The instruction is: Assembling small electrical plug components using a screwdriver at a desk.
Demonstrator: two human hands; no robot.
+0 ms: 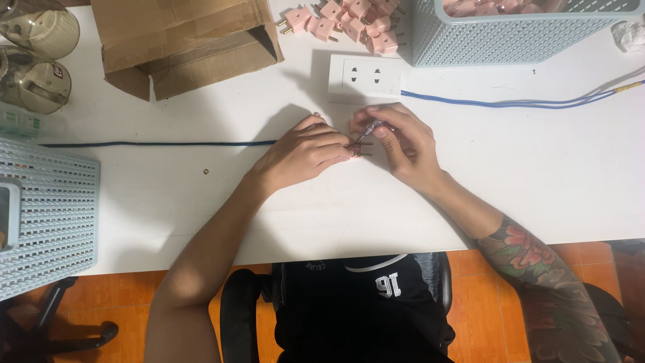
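Note:
My left hand (306, 153) pinches a small pink plug adapter (355, 149) against the white table (201, 202). My right hand (401, 140) grips a thin screwdriver (368, 131) whose tip points down onto the adapter. Both hands meet just in front of a white double wall socket block (365, 78). A second pink piece (354, 125) peeks out behind my fingers. A tiny screw (205, 171) lies loose on the table to the left.
A pile of pink plug adapters (349, 21) lies at the back. A light blue basket (517, 30) holds more. An open cardboard box (185, 44), another basket (47, 215) at left, clear jars (37, 60) and blue cables (510, 103) surround the work spot.

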